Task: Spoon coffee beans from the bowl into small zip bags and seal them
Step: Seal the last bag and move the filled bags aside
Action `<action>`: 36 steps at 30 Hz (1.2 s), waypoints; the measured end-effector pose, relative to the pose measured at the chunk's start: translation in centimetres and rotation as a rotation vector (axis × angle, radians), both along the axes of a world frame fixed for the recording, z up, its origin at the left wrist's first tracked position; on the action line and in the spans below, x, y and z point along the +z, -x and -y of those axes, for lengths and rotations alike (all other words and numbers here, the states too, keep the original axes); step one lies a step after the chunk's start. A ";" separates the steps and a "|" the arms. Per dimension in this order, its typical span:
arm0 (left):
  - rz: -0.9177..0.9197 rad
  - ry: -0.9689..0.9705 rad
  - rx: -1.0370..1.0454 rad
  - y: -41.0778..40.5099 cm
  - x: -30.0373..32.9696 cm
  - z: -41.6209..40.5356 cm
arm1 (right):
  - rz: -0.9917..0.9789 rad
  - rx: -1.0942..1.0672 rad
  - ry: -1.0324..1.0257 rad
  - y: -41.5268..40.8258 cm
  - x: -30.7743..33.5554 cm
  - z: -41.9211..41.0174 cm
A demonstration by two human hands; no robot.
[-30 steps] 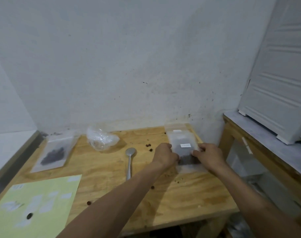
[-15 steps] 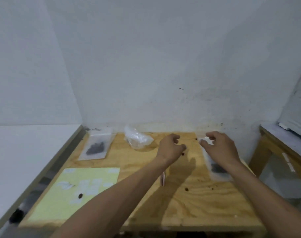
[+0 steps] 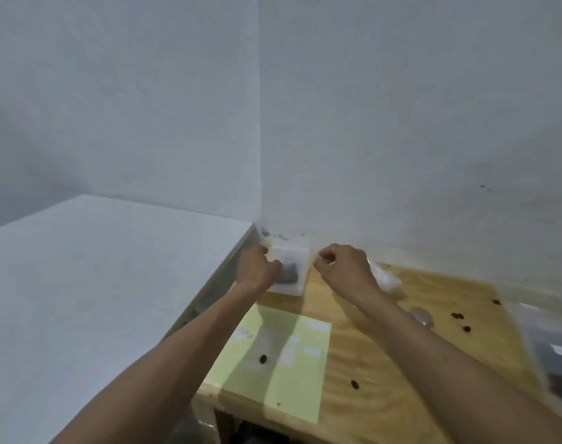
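Wooden table (image 3: 385,363) carries a yellow sheet (image 3: 292,373). Zip bag (image 3: 289,270) with dark beans lies at far left corner by the wall. Left hand (image 3: 255,270) rests on it, grip unclear. Right hand (image 3: 343,267) beside it, fingers curled, holding nothing visible. Loose beans (image 3: 355,384) scattered.

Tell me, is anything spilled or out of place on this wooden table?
Yes. Dark loose coffee beans lie scattered on the bare wooden table, and one sits on the pale yellow paper sheet. They look spilled, outside any bag.
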State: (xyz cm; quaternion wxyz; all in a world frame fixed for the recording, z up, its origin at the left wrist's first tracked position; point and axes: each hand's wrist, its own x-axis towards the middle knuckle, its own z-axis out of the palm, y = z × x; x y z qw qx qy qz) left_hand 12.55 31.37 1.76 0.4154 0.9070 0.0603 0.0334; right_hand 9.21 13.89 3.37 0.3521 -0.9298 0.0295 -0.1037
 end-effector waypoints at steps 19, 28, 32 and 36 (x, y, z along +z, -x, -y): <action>-0.141 0.475 0.095 -2.7 -4.9 -2.9 | -0.289 -0.196 -0.609 -3.9 -5.7 -2.5; -0.144 0.659 0.060 -1.7 -3.9 -2.7 | -0.308 -0.027 -0.861 -1.6 -4.6 -1.1; -0.105 0.769 0.028 -0.7 -2.2 -3.7 | -0.264 0.032 -0.787 -0.5 -3.8 -0.5; -0.073 0.803 -0.012 0.5 -1.3 -5.1 | -0.213 0.084 -0.723 0.5 -3.2 -1.4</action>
